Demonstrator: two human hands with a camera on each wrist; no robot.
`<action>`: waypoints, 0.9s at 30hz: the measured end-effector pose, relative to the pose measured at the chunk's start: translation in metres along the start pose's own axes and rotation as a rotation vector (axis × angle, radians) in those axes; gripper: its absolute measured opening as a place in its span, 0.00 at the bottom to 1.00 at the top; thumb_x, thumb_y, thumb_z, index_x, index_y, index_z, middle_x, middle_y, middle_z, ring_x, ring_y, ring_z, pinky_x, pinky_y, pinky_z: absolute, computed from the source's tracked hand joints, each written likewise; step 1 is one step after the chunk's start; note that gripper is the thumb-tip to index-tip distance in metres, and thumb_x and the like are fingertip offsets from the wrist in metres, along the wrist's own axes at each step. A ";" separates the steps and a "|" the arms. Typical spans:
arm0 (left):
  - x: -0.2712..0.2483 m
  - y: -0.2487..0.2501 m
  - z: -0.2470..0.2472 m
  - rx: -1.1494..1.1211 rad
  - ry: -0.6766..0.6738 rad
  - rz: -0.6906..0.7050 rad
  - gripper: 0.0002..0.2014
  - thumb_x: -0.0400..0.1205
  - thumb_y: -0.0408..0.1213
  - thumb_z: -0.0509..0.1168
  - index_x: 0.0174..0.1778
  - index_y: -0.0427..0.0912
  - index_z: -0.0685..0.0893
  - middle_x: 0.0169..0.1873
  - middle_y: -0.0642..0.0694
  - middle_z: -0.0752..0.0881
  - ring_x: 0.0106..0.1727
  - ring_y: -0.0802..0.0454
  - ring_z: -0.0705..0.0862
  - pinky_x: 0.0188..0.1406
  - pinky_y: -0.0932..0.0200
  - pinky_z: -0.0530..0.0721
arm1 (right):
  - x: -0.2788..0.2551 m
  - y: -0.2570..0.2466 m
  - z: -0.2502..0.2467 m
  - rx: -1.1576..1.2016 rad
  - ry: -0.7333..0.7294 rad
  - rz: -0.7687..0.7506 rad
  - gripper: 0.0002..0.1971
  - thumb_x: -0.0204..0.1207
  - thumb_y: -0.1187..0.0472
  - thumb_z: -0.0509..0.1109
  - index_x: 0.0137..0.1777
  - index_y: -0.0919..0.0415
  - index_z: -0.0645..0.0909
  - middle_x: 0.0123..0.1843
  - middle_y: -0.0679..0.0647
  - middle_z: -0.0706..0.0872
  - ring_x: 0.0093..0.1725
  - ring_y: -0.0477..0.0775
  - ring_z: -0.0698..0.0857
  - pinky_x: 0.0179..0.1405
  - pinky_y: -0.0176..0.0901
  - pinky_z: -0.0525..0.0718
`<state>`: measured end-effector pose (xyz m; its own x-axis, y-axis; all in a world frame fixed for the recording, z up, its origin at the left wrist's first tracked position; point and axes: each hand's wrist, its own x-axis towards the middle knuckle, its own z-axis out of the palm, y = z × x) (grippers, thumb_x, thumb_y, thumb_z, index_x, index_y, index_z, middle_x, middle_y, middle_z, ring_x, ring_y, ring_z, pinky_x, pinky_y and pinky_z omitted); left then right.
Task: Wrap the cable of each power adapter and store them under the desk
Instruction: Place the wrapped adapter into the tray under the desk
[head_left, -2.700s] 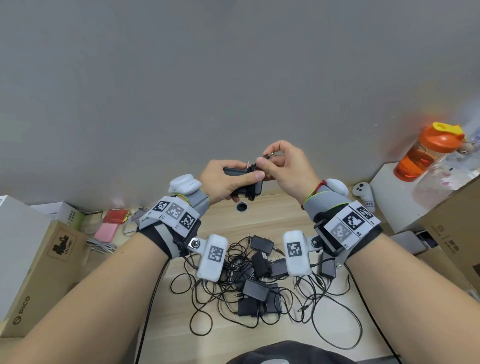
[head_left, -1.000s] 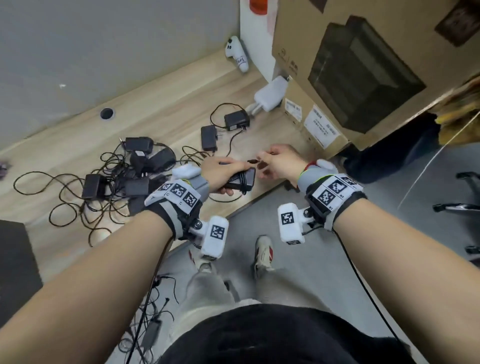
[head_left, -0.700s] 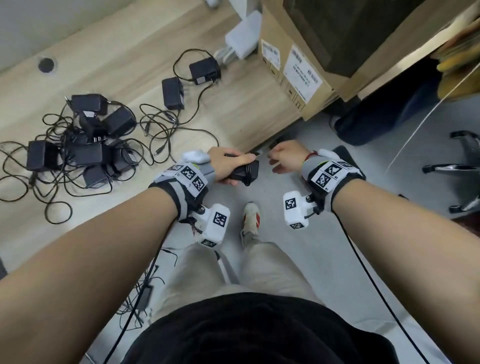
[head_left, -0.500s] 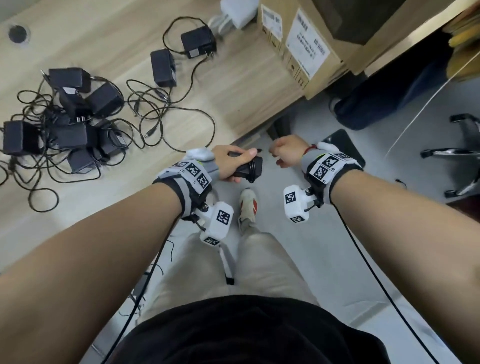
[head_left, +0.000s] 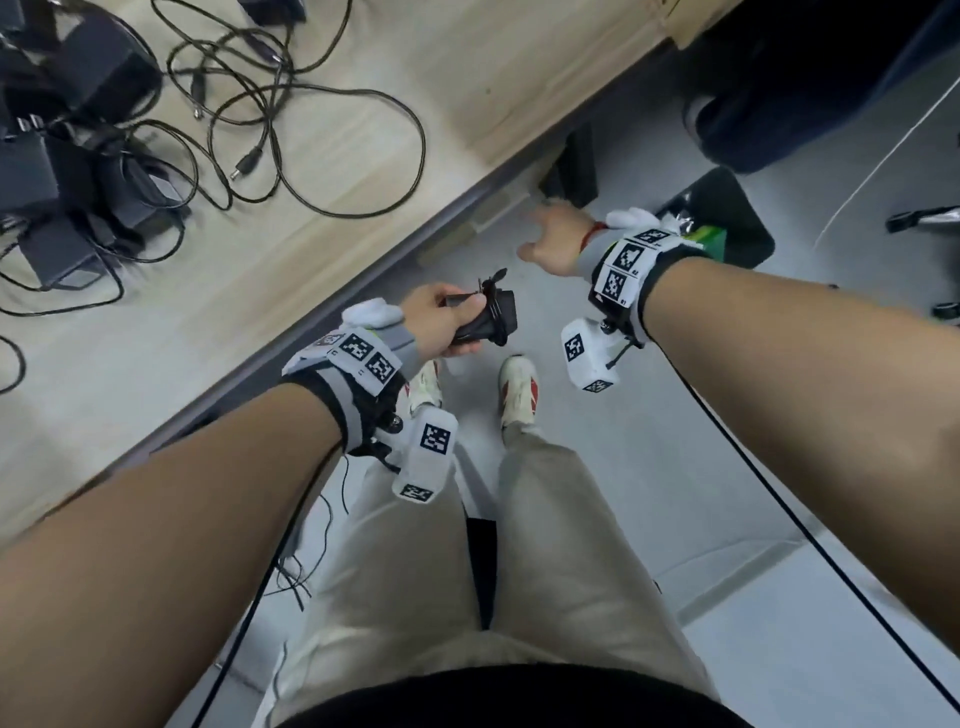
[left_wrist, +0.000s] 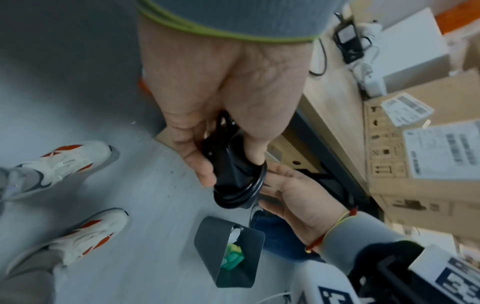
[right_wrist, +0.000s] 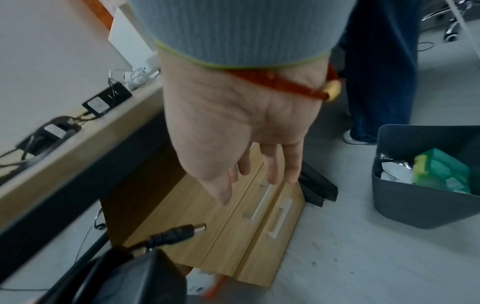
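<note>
My left hand (head_left: 441, 325) grips a black power adapter (head_left: 488, 325) with its cable wound round it, below the desk edge and above my shoes. The same wrapped adapter (left_wrist: 233, 176) shows in the left wrist view, and its barrel plug (right_wrist: 179, 233) sticks out in the right wrist view. My right hand (head_left: 553, 239) is stretched out empty with straight fingers toward a wooden drawer cabinet (right_wrist: 221, 226) under the desk. Its fingers (right_wrist: 270, 170) hover just above the upper drawer handle (right_wrist: 259, 203). Several unwrapped adapters (head_left: 67, 171) with tangled cables lie on the desk (head_left: 363, 156).
A dark waste bin (right_wrist: 426, 185) with green rubbish stands on the floor right of the cabinet. Another person's dark trouser legs (right_wrist: 376, 82) stand behind it. Cardboard boxes (left_wrist: 428, 144) sit on the desk's right end. My shoes (head_left: 517, 389) are below my hands.
My view has tipped from the desk top down to the floor. My right hand let go of the cable end and reached toward the drawer cabinet; my left hand lowered the wrapped adapter below the desk edge.
</note>
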<state>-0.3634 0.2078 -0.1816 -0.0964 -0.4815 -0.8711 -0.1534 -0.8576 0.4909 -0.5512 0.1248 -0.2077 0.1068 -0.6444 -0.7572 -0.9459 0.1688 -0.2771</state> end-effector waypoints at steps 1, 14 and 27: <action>0.008 -0.006 0.002 -0.039 0.020 0.013 0.11 0.84 0.36 0.69 0.59 0.37 0.80 0.47 0.33 0.86 0.32 0.42 0.87 0.25 0.63 0.88 | 0.011 0.003 0.003 -0.020 0.006 -0.011 0.32 0.80 0.51 0.66 0.84 0.52 0.62 0.84 0.58 0.63 0.79 0.64 0.70 0.75 0.53 0.72; 0.077 -0.039 0.012 -0.155 0.136 0.124 0.09 0.77 0.37 0.77 0.47 0.37 0.88 0.35 0.41 0.90 0.32 0.48 0.86 0.31 0.65 0.86 | 0.103 0.019 0.021 -0.274 0.177 -0.194 0.43 0.82 0.54 0.67 0.87 0.58 0.42 0.89 0.58 0.44 0.86 0.62 0.54 0.83 0.56 0.59; 0.079 -0.018 0.030 -0.143 0.166 0.087 0.11 0.80 0.43 0.73 0.52 0.41 0.84 0.43 0.43 0.90 0.34 0.52 0.88 0.29 0.62 0.83 | 0.070 0.059 0.030 -0.196 0.085 -0.198 0.28 0.79 0.59 0.66 0.79 0.52 0.68 0.80 0.54 0.64 0.76 0.61 0.72 0.72 0.48 0.71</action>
<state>-0.3974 0.1903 -0.2593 0.0614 -0.5676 -0.8210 -0.0093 -0.8229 0.5681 -0.5904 0.1116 -0.2951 0.2775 -0.7121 -0.6449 -0.9511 -0.1089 -0.2890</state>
